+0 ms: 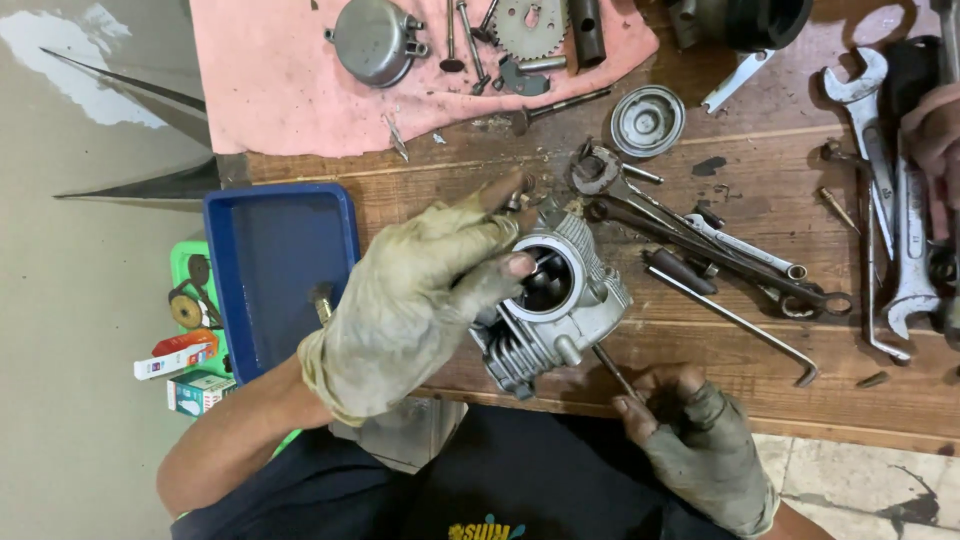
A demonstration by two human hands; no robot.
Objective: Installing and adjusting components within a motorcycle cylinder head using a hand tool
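Observation:
A finned grey metal cylinder head (560,310) rests on the wooden workbench (740,350) near its front edge, with its round bore facing up. My left hand (420,295), in a dirty fingerless glove, lies over the head's left side; the thumb touches the rim of the bore and a finger reaches past its far edge. My right hand (700,440), also gloved, sits at the bench's front edge and pinches a thin metal rod (612,370) that slants up under the head.
Several wrenches (890,200) and a hex key (740,320) lie to the right. A pink cloth (290,90) at the back holds a round cover (372,40), valves and a sprocket (528,25). A blue tray (275,270) sits at the left. Another person's hand (935,130) shows at the right edge.

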